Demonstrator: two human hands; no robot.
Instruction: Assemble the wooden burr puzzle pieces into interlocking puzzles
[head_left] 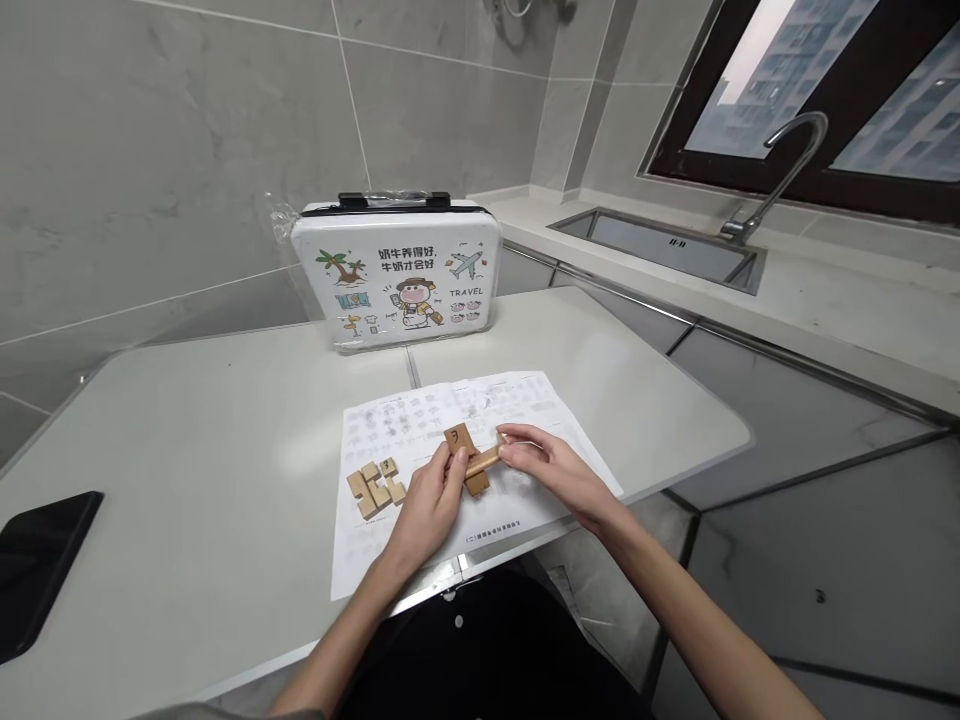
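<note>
Above the near part of a printed sheet point(480, 525), my left hand point(433, 495) is closed on a brown wooden block point(459, 437) marked "3". A lighter wooden stick point(484, 461) crosses the block and sticks out to the right. My right hand point(551, 465) pinches the right end of that stick between thumb and fingers. Whether stick and block are joined is hidden by my left fingers. Left of my hands, several light wooden puzzle pieces point(367, 490) lie close together on the sheet, one marked "3".
A white cartoon-printed case point(397, 285) in clear plastic stands at the back of the white folding table point(225, 450). A black phone point(45, 560) lies at the left edge. To the right are a counter with a sink point(667, 245) and a faucet point(795, 165).
</note>
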